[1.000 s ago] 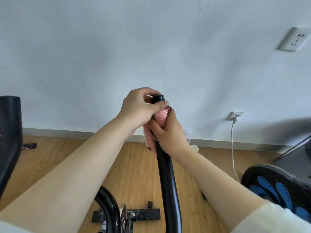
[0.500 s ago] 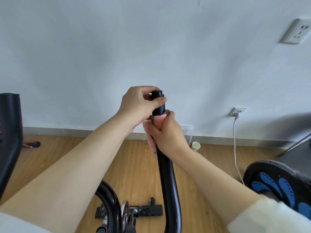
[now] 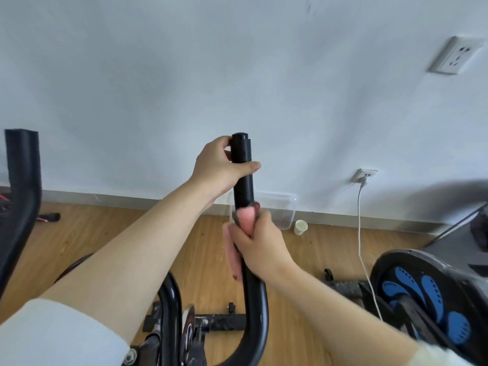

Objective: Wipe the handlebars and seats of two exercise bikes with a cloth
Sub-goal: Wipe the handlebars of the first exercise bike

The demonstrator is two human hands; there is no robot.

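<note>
A black handlebar [image 3: 244, 186] of the near exercise bike rises upright in the middle of the view. My left hand [image 3: 220, 169] grips it just below its top end. Lower on the same bar, my right hand [image 3: 260, 247] is wrapped around the bar with a pink cloth [image 3: 245, 219] pressed against it; a strip of cloth hangs down on the left side. The bike's other handlebar [image 3: 22, 180] stands at the far left. A second bike's black-and-blue flywheel cover [image 3: 422, 291] shows at the lower right. No seat is in view.
A white wall is close ahead, with a socket [image 3: 364, 175] and a white cable [image 3: 360, 233] hanging to the wooden floor. A clear plastic box [image 3: 280, 210] and a paper cup [image 3: 301, 227] sit by the baseboard. The bike's base bar [image 3: 221, 322] lies below.
My right hand has slid the pink cloth down the handlebar, away from my left hand, baring more of the grip. The view has tilted down slightly.
</note>
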